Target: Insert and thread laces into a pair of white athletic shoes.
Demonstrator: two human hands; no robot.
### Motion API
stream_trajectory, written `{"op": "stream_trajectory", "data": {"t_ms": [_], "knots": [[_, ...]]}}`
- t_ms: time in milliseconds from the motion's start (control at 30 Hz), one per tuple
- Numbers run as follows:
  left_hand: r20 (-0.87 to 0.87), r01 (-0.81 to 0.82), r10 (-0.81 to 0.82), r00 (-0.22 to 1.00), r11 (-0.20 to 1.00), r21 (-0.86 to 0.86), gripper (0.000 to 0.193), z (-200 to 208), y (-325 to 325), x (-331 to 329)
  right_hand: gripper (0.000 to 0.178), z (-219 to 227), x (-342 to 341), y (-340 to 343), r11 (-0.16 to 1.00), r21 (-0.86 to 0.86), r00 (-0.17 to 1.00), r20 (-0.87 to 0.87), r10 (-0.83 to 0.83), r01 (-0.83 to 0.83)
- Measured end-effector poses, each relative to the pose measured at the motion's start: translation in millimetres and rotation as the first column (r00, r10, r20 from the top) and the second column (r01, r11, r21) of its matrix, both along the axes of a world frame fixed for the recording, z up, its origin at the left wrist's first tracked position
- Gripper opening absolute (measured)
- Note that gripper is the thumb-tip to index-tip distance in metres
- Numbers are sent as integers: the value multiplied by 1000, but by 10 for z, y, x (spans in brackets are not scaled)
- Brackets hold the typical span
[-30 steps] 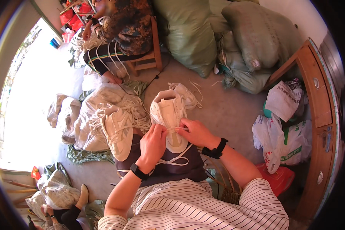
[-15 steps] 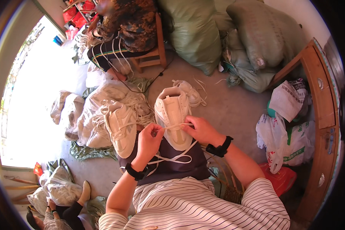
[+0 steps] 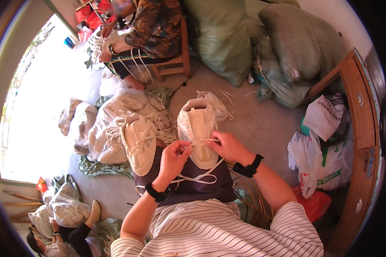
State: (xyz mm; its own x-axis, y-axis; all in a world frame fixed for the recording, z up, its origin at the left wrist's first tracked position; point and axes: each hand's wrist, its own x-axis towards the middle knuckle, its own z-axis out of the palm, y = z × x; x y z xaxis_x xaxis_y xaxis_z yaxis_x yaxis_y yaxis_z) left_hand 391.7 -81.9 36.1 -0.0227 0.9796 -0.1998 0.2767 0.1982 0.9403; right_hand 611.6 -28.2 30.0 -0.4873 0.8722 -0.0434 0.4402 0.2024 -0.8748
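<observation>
Closed to a pinch, the grip of the left hand (image 3: 172,162) has hold of a pale shoelace (image 3: 200,141), and the right hand (image 3: 230,149) pinches it between thumb and forefinger too. It crosses the tongue of a cream sneaker (image 3: 198,121), which rests on the dark cloth (image 3: 218,191) over the lap, toe toward the wearer. Just left of it sits a laced sneaker (image 3: 140,143); another sneaker (image 3: 215,105) lies beyond, on the floor (image 3: 248,128).
</observation>
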Motion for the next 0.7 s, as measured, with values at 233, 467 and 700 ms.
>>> {"op": "stream_trajectory", "data": {"t_ms": [233, 467, 700], "knots": [[-96, -7, 5, 995, 1000, -20, 17, 106, -4, -57, 31, 95, 4, -36, 1000, -8, 1000, 24, 0, 0], [-74, -134, 138, 988, 989, 65, 14, 235, -89, -152, 28, 97, 48, -76, 1000, -7, 1000, 15, 10, -10], [-12, -215, 217, 976, 970, 113, 9, 382, -154, -356, 25, 39, 70, -36, 1000, -7, 999, -37, 3, -3]]}}
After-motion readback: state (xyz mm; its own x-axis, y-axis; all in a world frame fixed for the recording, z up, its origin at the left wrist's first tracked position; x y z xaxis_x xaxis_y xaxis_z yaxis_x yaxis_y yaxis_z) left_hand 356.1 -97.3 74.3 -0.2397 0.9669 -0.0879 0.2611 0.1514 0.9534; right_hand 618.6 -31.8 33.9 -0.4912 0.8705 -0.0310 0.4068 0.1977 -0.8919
